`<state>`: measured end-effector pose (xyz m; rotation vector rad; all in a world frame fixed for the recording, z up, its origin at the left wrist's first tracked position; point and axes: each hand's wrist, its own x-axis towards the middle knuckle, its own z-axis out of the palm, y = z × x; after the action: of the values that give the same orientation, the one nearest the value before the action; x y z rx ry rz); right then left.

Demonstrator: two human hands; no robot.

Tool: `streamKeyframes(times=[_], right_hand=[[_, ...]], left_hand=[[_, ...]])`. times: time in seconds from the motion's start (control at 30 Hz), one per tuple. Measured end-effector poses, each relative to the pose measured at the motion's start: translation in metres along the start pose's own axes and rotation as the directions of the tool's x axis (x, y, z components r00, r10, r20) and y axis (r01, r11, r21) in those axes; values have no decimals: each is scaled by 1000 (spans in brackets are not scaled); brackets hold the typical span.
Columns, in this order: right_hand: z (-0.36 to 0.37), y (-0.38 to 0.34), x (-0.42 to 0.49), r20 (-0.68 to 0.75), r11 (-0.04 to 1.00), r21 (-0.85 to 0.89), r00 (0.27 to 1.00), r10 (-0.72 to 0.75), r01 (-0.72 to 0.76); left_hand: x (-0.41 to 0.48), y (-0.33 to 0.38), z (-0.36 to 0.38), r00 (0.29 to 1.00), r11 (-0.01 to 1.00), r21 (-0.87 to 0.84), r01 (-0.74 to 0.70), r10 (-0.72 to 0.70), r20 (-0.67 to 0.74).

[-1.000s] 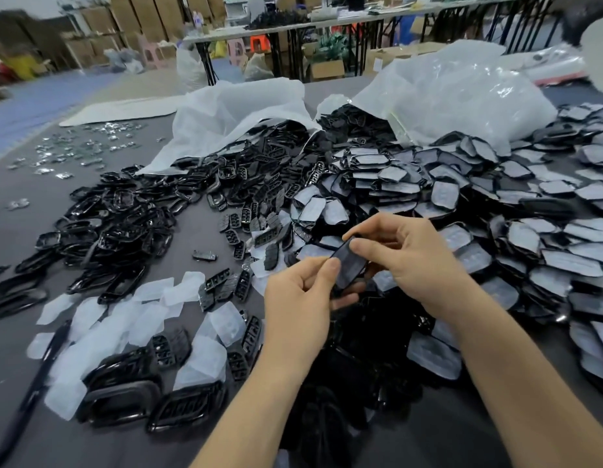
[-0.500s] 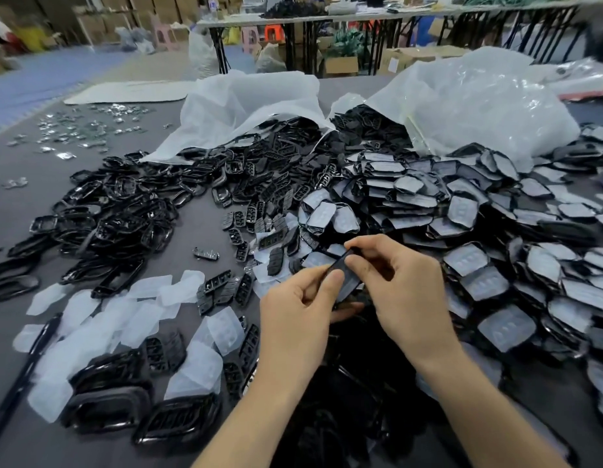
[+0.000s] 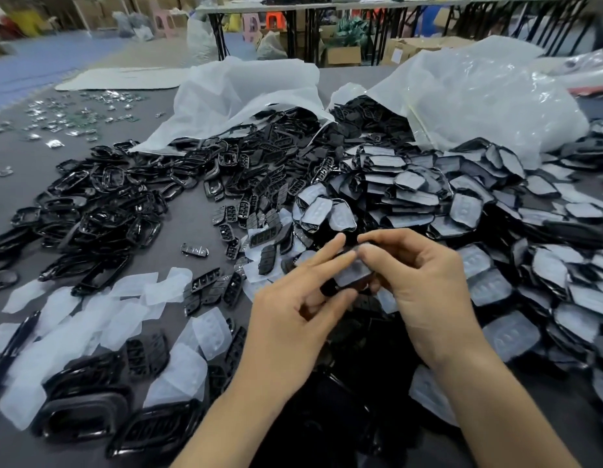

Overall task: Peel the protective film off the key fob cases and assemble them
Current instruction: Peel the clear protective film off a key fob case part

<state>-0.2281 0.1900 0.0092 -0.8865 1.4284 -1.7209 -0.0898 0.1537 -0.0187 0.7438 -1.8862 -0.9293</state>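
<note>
Between both hands, above the table, is a black key fob case part (image 3: 352, 273) with cloudy protective film on its face. My right hand (image 3: 425, 292) pinches its upper right edge, thumb and forefinger meeting at the film. My left hand (image 3: 293, 319) supports the part from the left, its fore and middle fingers stretched straight along the part's top and its thumb under the lower edge. A big heap of film-covered case parts (image 3: 462, 211) lies to the right. Black frames (image 3: 101, 204) are heaped at the left.
Peeled film sheets (image 3: 74, 319) and small black button inserts (image 3: 212, 285) lie at the lower left, with larger black shells (image 3: 87, 413) near the front edge. Two white plastic bags (image 3: 479, 96) spill parts at the back. Small metal pieces (image 3: 67, 119) are scattered far left.
The left hand's fingers have straightened out over the part, which now shows its filmed face. The right hand shifted its pinch to the part's upper edge. The camera tilted down.
</note>
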Motion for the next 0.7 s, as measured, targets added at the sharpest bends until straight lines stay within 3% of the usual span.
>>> streamKeyframes(times=[0.23,0.37,0.43,0.5,0.57,0.63,0.7], right_hand=[[-3,0,4,-8,981,98,985,170,-169],[-4,0,5,28,965,109,971,239,-240],[-5,-1,5,93,948,126,954,283,-294],[-4,-4,4,178,921,178,932,315,-346],[-5,-7,4,249,892,252,916,315,-375],[-7,-7,3,303,876,294,907,293,-382],[-6,-7,3,310,885,274,906,289,-377]], left_hand=[[5,-1,-6,974,932,281,-228,215,76],[6,-1,-6,957,915,280,-291,280,79],[5,2,-7,974,956,191,-225,218,54],[4,5,-9,999,998,50,-47,48,-6],[6,6,-10,988,970,-193,144,-152,-24],[6,6,-11,949,815,-495,301,-307,72],[8,6,-13,904,624,-662,416,-365,224]])
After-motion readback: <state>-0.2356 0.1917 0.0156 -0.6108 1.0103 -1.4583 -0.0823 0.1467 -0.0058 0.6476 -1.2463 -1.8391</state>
